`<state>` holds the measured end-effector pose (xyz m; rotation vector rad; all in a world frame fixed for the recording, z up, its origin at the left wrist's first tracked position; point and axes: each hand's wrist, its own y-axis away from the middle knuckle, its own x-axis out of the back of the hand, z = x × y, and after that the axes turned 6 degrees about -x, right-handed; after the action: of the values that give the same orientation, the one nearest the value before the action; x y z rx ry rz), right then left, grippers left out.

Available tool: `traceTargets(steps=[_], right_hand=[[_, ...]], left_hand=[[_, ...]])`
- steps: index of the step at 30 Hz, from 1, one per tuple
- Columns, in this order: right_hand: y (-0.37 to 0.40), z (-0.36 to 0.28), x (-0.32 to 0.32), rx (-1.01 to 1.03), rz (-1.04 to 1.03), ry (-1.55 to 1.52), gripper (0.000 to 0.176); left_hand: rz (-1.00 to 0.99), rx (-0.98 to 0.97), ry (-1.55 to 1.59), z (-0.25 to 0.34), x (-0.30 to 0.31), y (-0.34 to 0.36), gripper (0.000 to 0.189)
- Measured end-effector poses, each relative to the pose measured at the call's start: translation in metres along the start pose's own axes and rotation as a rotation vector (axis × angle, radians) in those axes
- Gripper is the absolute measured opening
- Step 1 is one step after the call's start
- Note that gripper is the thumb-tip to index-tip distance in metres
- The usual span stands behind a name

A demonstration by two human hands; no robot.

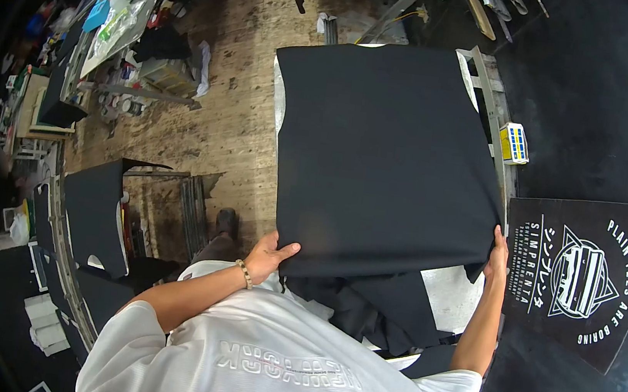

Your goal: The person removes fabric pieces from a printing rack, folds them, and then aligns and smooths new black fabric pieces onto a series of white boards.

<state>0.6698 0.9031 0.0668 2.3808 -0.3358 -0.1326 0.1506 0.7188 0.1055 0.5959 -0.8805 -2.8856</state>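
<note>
A large piece of black fabric (381, 149) lies spread over a flat board, and pale strips of the board (278, 95) show along its sides. My left hand (270, 257) grips the near left corner of the fabric, thumb on top and fingers mostly hidden. At the near right corner, my right hand (498, 256) pinches the fabric's edge, with part of its fingers out of sight. Between my hands the near edge hangs in a soft fold. Below it, bunched black cloth (371, 303) lies close to my body, beside a bare light patch of board (457, 301).
A metal rail (487, 100) runs along the right side. Past it are a yellow, blue and white box (515, 144) and a black printed sign (580, 277). More black fabric (96, 206) covers a board at left. A cluttered table (123, 35) stands beyond the wooden floor (243, 72).
</note>
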Motion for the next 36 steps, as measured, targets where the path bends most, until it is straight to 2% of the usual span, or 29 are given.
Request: traceTargets(steps=[8,11,36], right_hand=[[0.004,0.006,0.006,-0.033,0.026,-0.007,0.062],[-0.011,0.019,0.021,-0.048,0.021,0.014,0.065],[-0.002,0.021,0.021,-0.059,-0.002,0.012,0.064]], left_hand=[[0.041,0.159,-0.029,-0.005,0.001,0.003,0.040],[0.030,0.179,-0.044,-0.004,0.000,0.003,0.040],[0.019,0.265,-0.067,-0.021,0.012,0.004,0.039]])
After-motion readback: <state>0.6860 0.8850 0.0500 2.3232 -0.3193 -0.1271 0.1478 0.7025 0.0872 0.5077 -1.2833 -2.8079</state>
